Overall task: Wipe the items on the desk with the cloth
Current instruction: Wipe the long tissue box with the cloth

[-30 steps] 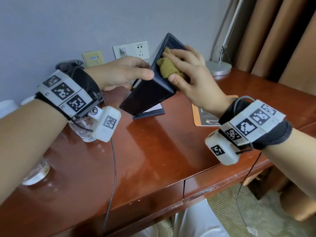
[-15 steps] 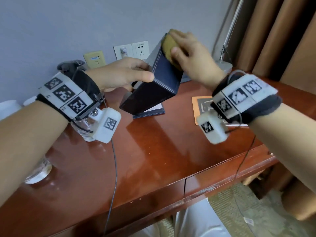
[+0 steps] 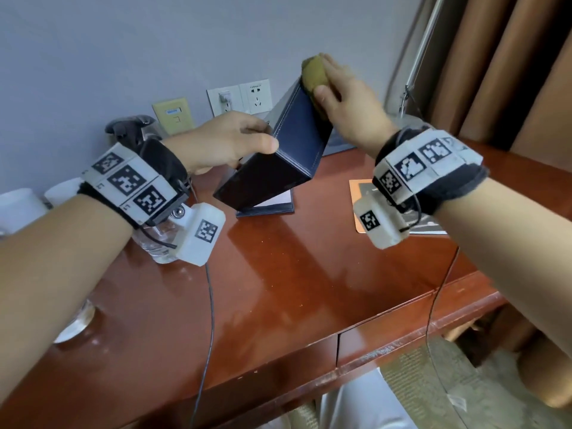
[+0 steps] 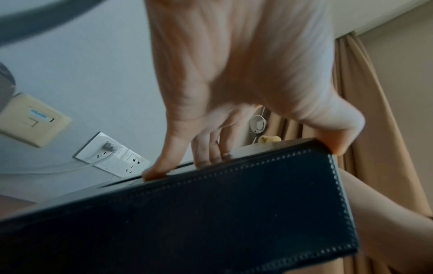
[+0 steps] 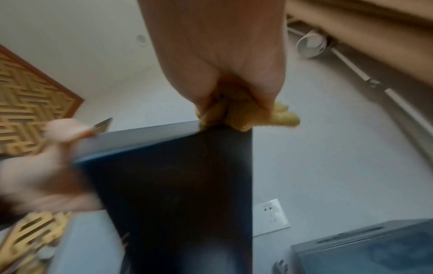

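A dark blue stitched box [image 3: 278,156] is held tilted above the wooden desk [image 3: 278,274], its far end raised. My left hand [image 3: 229,140] grips its near left side, thumb on one face and fingers over the edge [image 4: 206,159]. My right hand [image 3: 337,94] holds a bunched yellow-brown cloth [image 3: 314,74] and presses it on the box's raised top corner. The right wrist view shows the cloth [image 5: 246,115] squeezed in the fingers against the box's upper edge [image 5: 178,185]. The left wrist view has the box [image 4: 211,213] filling the lower frame.
Under the box lies a dark folder with white paper [image 3: 272,205]. An orange-edged card [image 3: 359,190] sits at the right. A glass [image 3: 158,243] and white cups [image 3: 18,205] stand at the left. Wall sockets [image 3: 241,97], a lamp pole [image 3: 421,51] and curtains [image 3: 510,66] are behind.
My right hand has slid the cloth up the box's face from its middle to the raised top corner. The left hand has kept its grip in place.
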Demonstrator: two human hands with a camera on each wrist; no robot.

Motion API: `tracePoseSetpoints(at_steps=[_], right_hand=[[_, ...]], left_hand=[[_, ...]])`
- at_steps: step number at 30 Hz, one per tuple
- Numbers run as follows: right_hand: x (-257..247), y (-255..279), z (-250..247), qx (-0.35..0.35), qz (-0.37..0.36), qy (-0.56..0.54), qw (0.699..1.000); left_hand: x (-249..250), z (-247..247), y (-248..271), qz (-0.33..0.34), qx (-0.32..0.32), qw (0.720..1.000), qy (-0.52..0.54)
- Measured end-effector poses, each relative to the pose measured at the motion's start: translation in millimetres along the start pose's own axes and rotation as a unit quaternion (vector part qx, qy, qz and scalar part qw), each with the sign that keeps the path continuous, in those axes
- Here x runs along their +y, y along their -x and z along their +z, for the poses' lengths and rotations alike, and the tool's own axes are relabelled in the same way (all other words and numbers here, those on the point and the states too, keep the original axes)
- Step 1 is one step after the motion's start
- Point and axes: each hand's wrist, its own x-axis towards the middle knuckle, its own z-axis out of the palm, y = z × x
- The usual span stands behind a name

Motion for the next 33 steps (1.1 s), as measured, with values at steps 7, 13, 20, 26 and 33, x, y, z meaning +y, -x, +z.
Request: tracePoseSetpoints(at_steps=[7,13,20,26,33], right_hand=[[-8,59,24,-0.054,-0.154,-0.02,0.986],[-4,40,30,0.026,-0.117,0.052,0.991],[-18,1,15,0.015,-0.061,0.007,0.998],[-27,47,26,0.069,-0.143,-0.059,0.986],[-26,89,33,-0.1,-0.002,-0.265,0.959]], left_hand=[[-11,-8,4,0.02,-0.015,0.999,0.032],[-32,-11,13,0.059,-0.017,0.996,0.061],[-41,-19,16,0.067,-0.036,0.995,0.066],[-59,-32,26,-0.005,-0.107,0.977,0.184],[-57,-11,36,-0.125,-0.047,0.982,0.132]])
